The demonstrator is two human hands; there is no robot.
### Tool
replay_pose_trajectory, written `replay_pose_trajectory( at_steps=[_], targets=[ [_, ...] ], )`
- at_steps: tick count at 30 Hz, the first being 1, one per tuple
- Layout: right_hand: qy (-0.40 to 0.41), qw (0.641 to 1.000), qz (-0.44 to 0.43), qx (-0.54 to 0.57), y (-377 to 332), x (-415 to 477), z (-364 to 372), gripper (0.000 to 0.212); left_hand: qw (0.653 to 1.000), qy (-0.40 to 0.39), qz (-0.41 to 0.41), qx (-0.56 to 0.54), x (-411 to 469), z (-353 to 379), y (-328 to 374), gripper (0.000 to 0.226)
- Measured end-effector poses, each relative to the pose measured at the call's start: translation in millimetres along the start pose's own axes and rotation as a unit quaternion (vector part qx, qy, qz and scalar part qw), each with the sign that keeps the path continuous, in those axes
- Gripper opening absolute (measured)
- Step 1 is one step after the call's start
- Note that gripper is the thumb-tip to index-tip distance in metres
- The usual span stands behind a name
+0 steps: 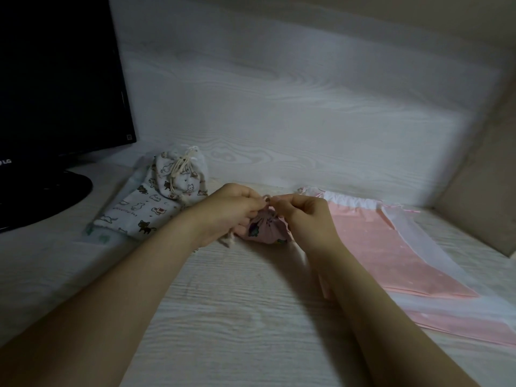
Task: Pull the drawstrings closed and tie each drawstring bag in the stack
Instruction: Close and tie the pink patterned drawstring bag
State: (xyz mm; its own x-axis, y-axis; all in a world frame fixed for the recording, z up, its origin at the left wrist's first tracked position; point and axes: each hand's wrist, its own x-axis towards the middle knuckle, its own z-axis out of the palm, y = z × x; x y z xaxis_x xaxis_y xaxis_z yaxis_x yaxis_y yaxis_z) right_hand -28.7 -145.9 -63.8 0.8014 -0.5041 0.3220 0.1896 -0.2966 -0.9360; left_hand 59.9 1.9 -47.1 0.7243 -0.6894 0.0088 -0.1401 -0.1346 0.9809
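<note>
A small pink printed drawstring bag (pixel 265 229) lies on the pale wooden desk, its mouth gathered tight. My left hand (pixel 226 210) and my right hand (pixel 304 216) meet just above it, each pinching an end of its drawstring (pixel 267 199), which forms a small loop between my fingertips. To the left lie white cat-print bags: one (pixel 181 174) cinched and tied with a cream cord, resting on a flat one (pixel 136 216). To the right lies a large flat pink bag (pixel 391 247) with a white top band, its mouth open and flat.
A black LG monitor (pixel 55 79) on a round black base (pixel 42 196) stands at the far left. A white wood-grain back panel (pixel 279 93) rises behind the desk, and a beige side wall (pixel 488 177) closes the right.
</note>
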Motion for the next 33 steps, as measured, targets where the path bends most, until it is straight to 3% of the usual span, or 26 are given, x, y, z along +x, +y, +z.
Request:
replay_pose_trajectory(
  at_steps=[5, 7, 12, 22, 29, 33],
  targets=[
    [0.033, 0.992, -0.043, -0.117, 0, 2, -4, 0.027, 0.992, 0.064, -0.011, 0.104, -6, -8, 4, 0.026],
    [0.05, 0.981, -0.073, -0.175, 2, 2, -7, 0.027, 0.993, 0.069, -0.008, 0.101, -6, -12, 3, 0.033],
    [0.101, 0.956, -0.1, -0.255, 0, 2, -9, 0.02, 0.995, 0.063, 0.012, 0.078, -5, -13, 4, 0.025],
    [0.113, 0.978, -0.017, -0.175, 2, 4, -7, 0.05, 1.0, 0.008, 0.007, 0.005, 0, -13, 0, 0.027],
    [0.071, 0.988, 0.02, -0.133, 8, 8, -6, 0.043, 0.995, 0.066, 0.033, -0.074, 4, -1, -2, 0.032],
    [0.068, 0.988, 0.014, -0.136, 10, 10, -6, 0.037, 0.98, 0.092, 0.044, -0.169, 8, 4, -3, 0.02]
  ],
)
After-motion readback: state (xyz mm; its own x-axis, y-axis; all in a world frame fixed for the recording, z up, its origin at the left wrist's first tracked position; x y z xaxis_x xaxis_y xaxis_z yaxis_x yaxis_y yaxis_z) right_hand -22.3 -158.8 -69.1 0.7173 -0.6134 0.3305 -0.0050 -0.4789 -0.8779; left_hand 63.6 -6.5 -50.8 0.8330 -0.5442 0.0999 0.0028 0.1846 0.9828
